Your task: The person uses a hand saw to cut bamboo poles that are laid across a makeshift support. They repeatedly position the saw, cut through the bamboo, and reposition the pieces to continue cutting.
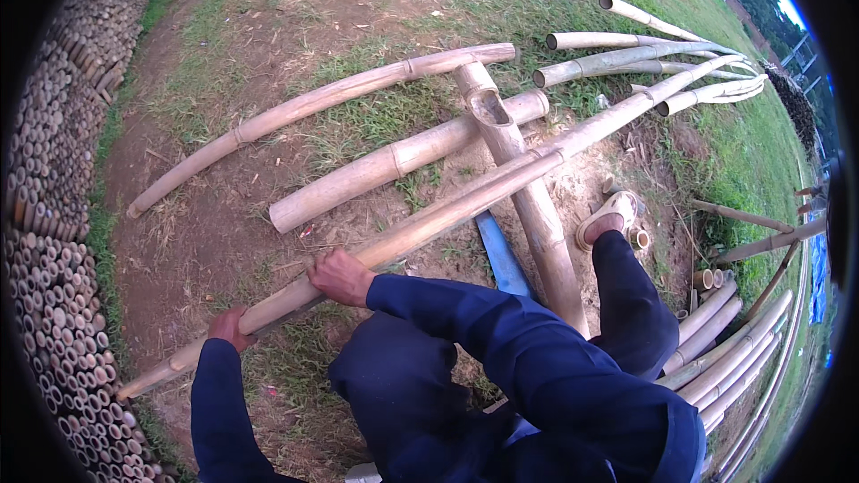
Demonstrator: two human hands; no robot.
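Observation:
A long bamboo pole point(456, 203) runs slantwise from the lower left to the upper right in front of me. My left hand point(231, 327) is wrapped round it toward its lower left end. A little farther up, my right hand point(342, 276) grips the same pole, its fingers over the top. The pole crosses over a thick bamboo post point(543, 237) that has an oblong notch cut near its far end. Beneath the pole lies a blue flat strip point(503, 255), partly hidden by the pole and my right sleeve.
A thick bamboo length point(358, 181) and a thinner curved one point(309, 105) lie beyond the pole. Stacked cut bamboo point(58, 331) lines the left side. More poles lie on the grass point(617, 61) at the upper right and in a pile point(729, 367) at the right. My sandalled foot point(613, 215) rests beside the post.

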